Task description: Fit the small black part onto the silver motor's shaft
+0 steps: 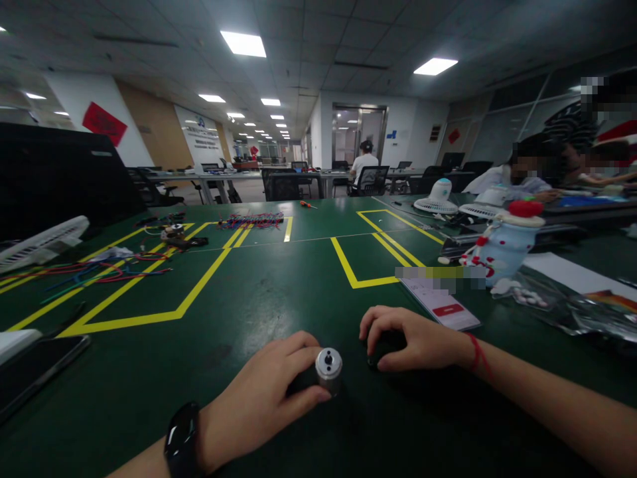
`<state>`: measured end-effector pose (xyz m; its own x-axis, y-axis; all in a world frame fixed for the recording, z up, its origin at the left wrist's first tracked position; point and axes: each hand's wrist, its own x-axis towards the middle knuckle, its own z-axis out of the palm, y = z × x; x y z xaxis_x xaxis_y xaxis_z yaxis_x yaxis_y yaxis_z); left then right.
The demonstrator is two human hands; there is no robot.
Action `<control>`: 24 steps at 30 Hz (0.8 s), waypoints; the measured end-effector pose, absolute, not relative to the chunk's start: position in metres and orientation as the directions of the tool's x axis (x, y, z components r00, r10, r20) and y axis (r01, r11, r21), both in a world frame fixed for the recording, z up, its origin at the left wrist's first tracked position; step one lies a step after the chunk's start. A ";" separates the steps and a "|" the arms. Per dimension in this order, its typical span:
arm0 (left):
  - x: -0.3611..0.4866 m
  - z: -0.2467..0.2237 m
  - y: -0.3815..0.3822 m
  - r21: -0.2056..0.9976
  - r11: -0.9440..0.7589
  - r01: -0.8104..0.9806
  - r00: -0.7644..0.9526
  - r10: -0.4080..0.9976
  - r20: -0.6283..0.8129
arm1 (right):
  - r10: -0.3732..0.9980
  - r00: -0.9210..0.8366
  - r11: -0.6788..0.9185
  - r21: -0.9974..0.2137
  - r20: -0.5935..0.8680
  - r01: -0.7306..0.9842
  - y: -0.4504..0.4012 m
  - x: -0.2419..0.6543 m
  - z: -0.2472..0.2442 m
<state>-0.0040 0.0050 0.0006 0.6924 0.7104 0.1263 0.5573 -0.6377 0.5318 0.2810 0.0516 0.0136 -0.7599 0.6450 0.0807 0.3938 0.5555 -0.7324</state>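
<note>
Left hand [263, 385], bottom centre of the frame: grip clamped on a silver metal cylinder [329, 373], forefinger at its far side, thumb at its near side, with only the cylinder's width between them. Cylinder about upright, top face showing with a dark stub at its middle; whether its base meets the counter [269, 292] cannot be told. Dark wristband [182, 435] on the left wrist.

Right hand [415, 342], right of centre, lower half: grip curled, fingers bent downward, thumb a little apart from the fingertips. The space beneath is dark; whether a thing is held there cannot be told. Red cord [478, 353] at the wrist.

Printed card [442, 307], white with a red block: just beyond the right hand.

Light blue bottle [515, 242], red top: right side of the frame.

Dark phone [44, 372]: lower left edge.

Loose coloured wires [124, 269]: left side, over yellow tape [204, 282].

Wire bundle [256, 220]: left of centre, farther back.

Orange-handled tool [306, 204]: top centre of the green counter.
</note>
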 end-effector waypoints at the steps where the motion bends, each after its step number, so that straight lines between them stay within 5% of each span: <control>1: -0.004 0.001 0.005 0.533 -0.637 0.557 0.692 0.711 0.128 | 0.647 -0.758 0.557 -0.732 0.086 0.392 0.051 0.281 0.013; 8: -0.003 0.001 0.006 0.530 -0.629 0.569 0.682 0.721 0.124 | 0.661 -0.738 0.633 -0.629 0.136 0.451 0.043 0.273 0.010; 15: -0.001 0.002 0.006 0.521 -0.648 0.555 0.693 0.707 0.141 | 0.727 -0.518 0.665 -0.649 0.451 0.369 0.025 0.241 0.025; 21: -0.001 0.001 0.004 0.513 -0.660 0.549 0.699 0.699 0.151 | 0.651 -0.651 0.736 -0.535 0.391 0.415 0.016 0.218 0.035; 24: -0.001 0.002 0.003 0.514 -0.657 0.551 0.698 0.701 0.146 | 0.668 -0.639 0.709 -0.588 0.382 0.390 0.014 0.221 0.037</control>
<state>-0.0009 0.0033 0.0016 0.6984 0.7007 0.1460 0.5514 -0.6568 0.5144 0.2210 0.0144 0.0366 -0.6390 0.6678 0.3816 0.3896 0.7088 -0.5880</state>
